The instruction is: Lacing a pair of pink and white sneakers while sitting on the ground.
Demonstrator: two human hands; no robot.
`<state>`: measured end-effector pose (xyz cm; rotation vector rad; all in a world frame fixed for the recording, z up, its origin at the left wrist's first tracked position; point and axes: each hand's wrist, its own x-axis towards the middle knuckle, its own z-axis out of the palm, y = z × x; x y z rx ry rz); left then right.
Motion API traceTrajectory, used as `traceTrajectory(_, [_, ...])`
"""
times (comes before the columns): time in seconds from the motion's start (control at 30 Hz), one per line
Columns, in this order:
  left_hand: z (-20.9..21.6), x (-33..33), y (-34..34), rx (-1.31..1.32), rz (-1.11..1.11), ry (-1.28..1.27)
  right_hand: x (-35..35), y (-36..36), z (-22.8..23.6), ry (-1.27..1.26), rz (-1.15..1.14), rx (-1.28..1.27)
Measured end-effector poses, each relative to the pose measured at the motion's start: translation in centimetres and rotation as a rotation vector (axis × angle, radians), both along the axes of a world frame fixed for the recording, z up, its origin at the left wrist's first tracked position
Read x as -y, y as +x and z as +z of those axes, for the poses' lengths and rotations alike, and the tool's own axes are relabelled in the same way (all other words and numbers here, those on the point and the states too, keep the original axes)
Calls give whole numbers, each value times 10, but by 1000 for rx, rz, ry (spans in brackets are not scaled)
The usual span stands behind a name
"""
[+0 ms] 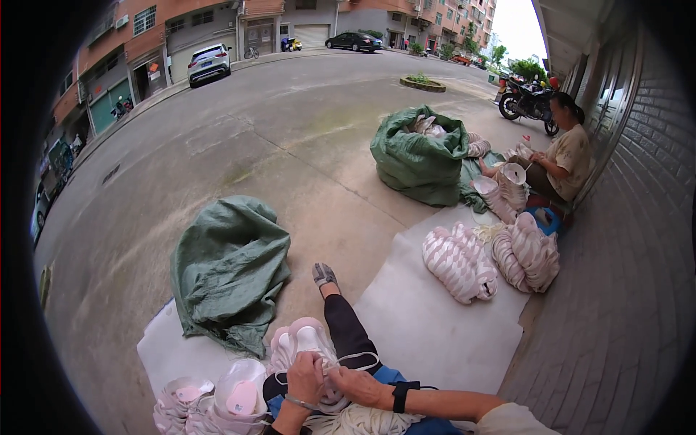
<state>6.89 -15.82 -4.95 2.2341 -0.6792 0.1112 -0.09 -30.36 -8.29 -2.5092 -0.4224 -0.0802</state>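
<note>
A pink and white shoe upper [310,338] lies across my lap, close against others like it. My left hand [305,378] is closed in a pinch at its lace opening; a bracelet circles that wrist. My right hand [359,386], with a black band at the wrist, pinches a white shoelace [360,356] just beside the left fingers. The lace loops up and to the right over my dark trouser leg. Under my right forearm lies a bundle of loose white laces [370,420]. The fingertips partly hide where lace and upper meet.
Stacked shoe uppers [239,391] stand at lower left. A green woven sack [230,272] slumps ahead; a fuller one [417,163] stands farther off. More uppers [458,262] sit on a white sheet [435,326]. Another person [569,156] sits by the brick wall [631,290] at right.
</note>
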Motion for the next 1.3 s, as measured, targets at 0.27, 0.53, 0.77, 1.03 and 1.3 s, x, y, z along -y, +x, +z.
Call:
traceTrajectory(0.27, [-10,2,49,-374,-44,37,-13,23,12,-549,16,364])
traceTrajectory(0.53, [-23,-20,56,-492,40,-87,-9,36,9,-540,276,345])
traceTrajectory(0.77, [-32,-31,51,-654,51,-143,-18,29,17,-665,240,283])
traceTrajectory(1.03, [-29,-32,56,-708,56,-208,2,40,12,-371,327,203])
traceTrajectory(1.3, [-30,-21,78,-776,62,-226,-21,84,42,746,-281,-485])
